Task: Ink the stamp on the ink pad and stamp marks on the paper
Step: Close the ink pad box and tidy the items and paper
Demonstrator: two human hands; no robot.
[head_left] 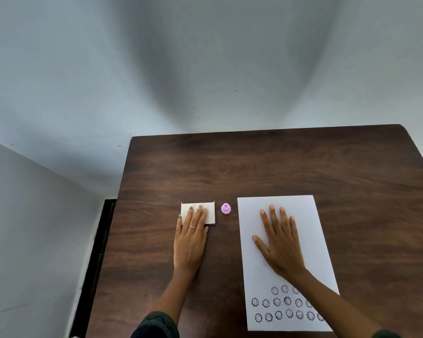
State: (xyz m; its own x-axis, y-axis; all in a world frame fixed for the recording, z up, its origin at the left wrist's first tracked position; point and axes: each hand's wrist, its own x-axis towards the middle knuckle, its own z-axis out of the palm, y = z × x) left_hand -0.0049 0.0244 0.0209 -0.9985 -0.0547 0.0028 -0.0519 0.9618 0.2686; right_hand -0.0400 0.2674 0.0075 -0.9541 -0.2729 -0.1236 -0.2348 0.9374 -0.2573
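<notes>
Flat left hand [191, 236] covers the white closed ink pad box [210, 209], flat right hand [280, 242] and forearm hide several marks on the white paper sheet [310, 240].

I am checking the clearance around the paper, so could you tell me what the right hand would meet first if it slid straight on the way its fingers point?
The right hand lies flat on the paper, fingers pointing away from the person. It would probably cross the paper's far edge onto bare table; nothing shows in that line.

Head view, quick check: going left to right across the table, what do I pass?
Left hand resting flat on the white ink pad case → pink stamp standing alone → right hand flat on the paper.
</notes>
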